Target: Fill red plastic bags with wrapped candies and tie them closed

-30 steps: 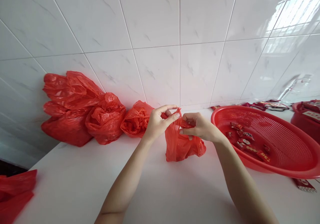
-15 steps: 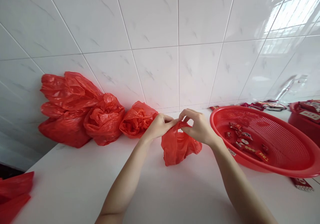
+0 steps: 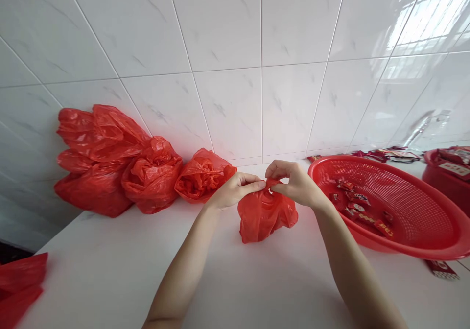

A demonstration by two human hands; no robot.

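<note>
A small red plastic bag (image 3: 265, 217) rests on the white table in front of me, its top pulled up between my hands. My left hand (image 3: 240, 188) pinches the bag's gathered top with thumb and forefinger. On the other side, my right hand (image 3: 292, 182) grips the same twisted top, fingers curled over it. A small gap shows in the plastic between the two hands. What the bag contains is hidden. Just behind my left hand sits another red bag (image 3: 203, 176) with a crumpled top.
More red bags (image 3: 151, 177) are heaped against the tiled wall at left. A red plastic basket (image 3: 414, 197) with several wrapped snacks (image 3: 358, 206) stands at right. Packets (image 3: 389, 153) lie behind it, beside a red container (image 3: 446, 172). Red plastic (image 3: 22, 285) shows at lower left.
The bag's top has been drawn tighter, so the wide opening under my hands has shrunk to a small gap. My left hand has shifted slightly right and down.
</note>
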